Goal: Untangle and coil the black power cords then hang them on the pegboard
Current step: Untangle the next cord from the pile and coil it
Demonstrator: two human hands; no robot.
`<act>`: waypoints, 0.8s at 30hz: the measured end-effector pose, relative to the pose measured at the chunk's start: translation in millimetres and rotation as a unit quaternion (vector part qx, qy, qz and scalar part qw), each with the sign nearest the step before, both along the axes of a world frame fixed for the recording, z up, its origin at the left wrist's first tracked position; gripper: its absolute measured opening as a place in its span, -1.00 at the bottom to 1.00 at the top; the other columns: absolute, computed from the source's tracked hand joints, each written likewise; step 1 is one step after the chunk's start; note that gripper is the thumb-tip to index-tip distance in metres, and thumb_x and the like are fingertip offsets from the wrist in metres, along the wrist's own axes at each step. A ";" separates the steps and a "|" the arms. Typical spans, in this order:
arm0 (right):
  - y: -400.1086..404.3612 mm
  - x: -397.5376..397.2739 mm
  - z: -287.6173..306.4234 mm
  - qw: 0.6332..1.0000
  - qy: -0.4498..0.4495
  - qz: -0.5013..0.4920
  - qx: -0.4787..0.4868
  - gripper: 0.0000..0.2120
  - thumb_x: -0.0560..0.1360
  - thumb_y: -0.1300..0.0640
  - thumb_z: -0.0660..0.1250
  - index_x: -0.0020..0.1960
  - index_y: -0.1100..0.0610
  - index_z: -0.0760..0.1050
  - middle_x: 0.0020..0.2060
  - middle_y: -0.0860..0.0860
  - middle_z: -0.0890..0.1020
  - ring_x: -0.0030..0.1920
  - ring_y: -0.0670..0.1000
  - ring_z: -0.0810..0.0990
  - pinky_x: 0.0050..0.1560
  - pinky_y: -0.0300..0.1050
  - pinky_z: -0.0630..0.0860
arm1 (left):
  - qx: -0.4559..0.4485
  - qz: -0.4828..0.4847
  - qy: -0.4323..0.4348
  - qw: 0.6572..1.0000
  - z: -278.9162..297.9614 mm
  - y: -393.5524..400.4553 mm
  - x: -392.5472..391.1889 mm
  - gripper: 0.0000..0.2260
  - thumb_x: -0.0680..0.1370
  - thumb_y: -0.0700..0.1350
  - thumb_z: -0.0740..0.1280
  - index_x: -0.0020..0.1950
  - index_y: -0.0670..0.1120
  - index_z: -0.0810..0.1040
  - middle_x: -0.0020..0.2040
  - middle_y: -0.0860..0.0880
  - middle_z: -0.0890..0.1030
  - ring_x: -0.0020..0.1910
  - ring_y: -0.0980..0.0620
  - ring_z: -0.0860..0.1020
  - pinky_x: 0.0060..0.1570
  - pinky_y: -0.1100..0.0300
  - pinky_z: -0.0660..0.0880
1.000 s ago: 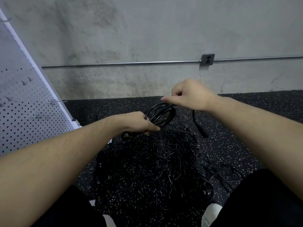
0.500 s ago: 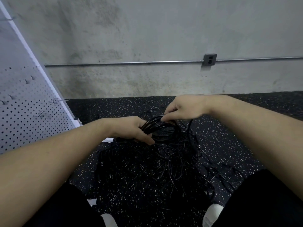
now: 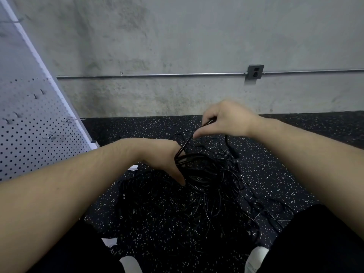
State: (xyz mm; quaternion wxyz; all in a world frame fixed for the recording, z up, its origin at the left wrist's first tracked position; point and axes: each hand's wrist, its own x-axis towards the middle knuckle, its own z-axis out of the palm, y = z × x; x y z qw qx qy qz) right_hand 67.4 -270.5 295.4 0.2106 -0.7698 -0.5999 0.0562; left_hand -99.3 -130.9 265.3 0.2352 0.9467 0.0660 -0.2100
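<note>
A tangled heap of black power cords [image 3: 197, 201] lies on the speckled black floor in front of me. My left hand [image 3: 163, 158] grips a partly wound coil of cord [image 3: 194, 160] just above the heap. A taut strand [image 3: 186, 143] runs from that coil up to my right hand [image 3: 224, 119], which pinches it between its fingers. A plug end [image 3: 231, 149] hangs below the right hand. The white pegboard [image 3: 29, 138] with metal hooks stands at the left.
A concrete wall [image 3: 177, 46] rises behind the floor mat, with a metal conduit and a grey outlet box [image 3: 255, 71]. My black-clad legs and white shoes [image 3: 256, 259] frame the heap. The pegboard's foot [image 3: 94, 143] stands near my left forearm.
My right hand has risen and drawn a strand taut from the coil. My left hand with the coil has sunk lower toward the heap.
</note>
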 end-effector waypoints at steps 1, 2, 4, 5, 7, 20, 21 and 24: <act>-0.4 3.2 -5.1 0.998 0.052 -0.012 0.022 -0.56 0.25 -0.36 0.50 -0.29 0.02 0.62 -0.34 0.00 0.66 -0.37 -0.09 0.50 -0.31 -0.12 0.42 | 0.013 -0.008 -0.019 1.000 3.8 -2.6 0.3 -0.82 0.43 0.03 0.59 -0.20 0.12 0.60 -0.29 0.17 0.64 -0.35 0.34 0.51 -0.29 0.48 0.41; -0.1 7.9 -10.7 0.994 0.098 -0.023 0.042 -0.54 0.23 -0.35 0.51 -0.29 0.07 0.63 -0.36 0.02 0.64 -0.39 -0.10 0.46 -0.32 -0.15 0.39 | 0.029 -0.015 -0.045 0.998 7.7 -4.4 0.4 -0.79 0.44 0.03 0.58 -0.22 0.11 0.55 -0.32 0.16 0.60 -0.37 0.35 0.49 -0.31 0.48 0.39; -1.0 14.7 -18.3 0.982 0.182 -0.029 0.049 -0.53 0.24 -0.34 0.47 -0.26 0.09 0.64 -0.37 -0.02 0.64 -0.36 -0.09 0.50 -0.30 -0.21 0.46 | 0.038 -0.005 -0.107 0.993 13.4 -5.8 0.4 -0.75 0.46 0.01 0.56 -0.24 0.11 0.49 -0.33 0.16 0.55 -0.40 0.36 0.47 -0.33 0.47 0.35; -1.9 15.9 -21.1 0.977 0.210 -0.019 0.034 -0.55 0.29 -0.34 0.45 -0.21 0.07 0.66 -0.33 -0.05 0.67 -0.32 -0.08 0.57 -0.24 -0.26 0.54 | 0.019 0.017 -0.141 0.990 13.9 -4.1 1.0 -0.75 0.47 -0.02 0.56 -0.24 0.10 0.49 -0.34 0.16 0.55 -0.41 0.36 0.47 -0.34 0.47 0.34; -1.4 14.9 -25.8 0.978 0.207 0.015 0.009 -0.63 0.43 -0.31 0.41 -0.10 0.00 0.65 -0.27 -0.10 0.68 -0.24 -0.11 0.61 -0.17 -0.30 0.58 | -0.069 0.090 -0.209 0.971 13.7 0.2 0.9 -0.79 0.47 -0.08 0.56 -0.23 0.04 0.53 -0.38 0.19 0.58 -0.42 0.34 0.46 -0.35 0.45 0.34; 14.8 -7.5 -34.7 0.966 0.225 -0.025 -0.125 -0.62 0.67 -0.22 0.13 0.03 -0.09 0.67 -0.42 -0.08 0.44 -0.47 -0.08 0.35 -0.41 -0.19 0.32 | -0.311 0.344 -0.222 0.858 0.6 13.6 3.8 -0.87 0.57 -0.18 0.45 0.04 -0.08 0.52 -0.32 0.05 0.61 -0.41 0.13 0.44 -0.49 0.24 0.34; 15.8 -8.6 -33.4 0.969 0.205 -0.030 -0.131 -0.60 0.67 -0.23 0.13 -0.01 -0.09 0.67 -0.41 -0.06 0.43 -0.45 -0.06 0.36 -0.36 -0.18 0.34 | -0.330 0.362 -0.232 0.840 -1.7 15.6 5.7 -0.81 0.58 -0.16 0.45 0.11 -0.08 0.47 -0.30 0.03 0.60 -0.41 0.12 0.43 -0.49 0.23 0.33; 18.4 -16.1 -26.7 0.979 0.143 -0.030 -0.142 -0.56 0.68 -0.23 0.11 -0.09 -0.04 0.66 -0.42 -0.06 0.43 -0.46 -0.10 0.40 -0.27 -0.19 0.39 | -0.349 0.392 -0.248 0.814 -5.4 21.1 10.0 -0.73 0.61 -0.13 0.42 0.24 -0.05 0.41 -0.29 0.00 0.55 -0.40 0.09 0.43 -0.45 0.20 0.34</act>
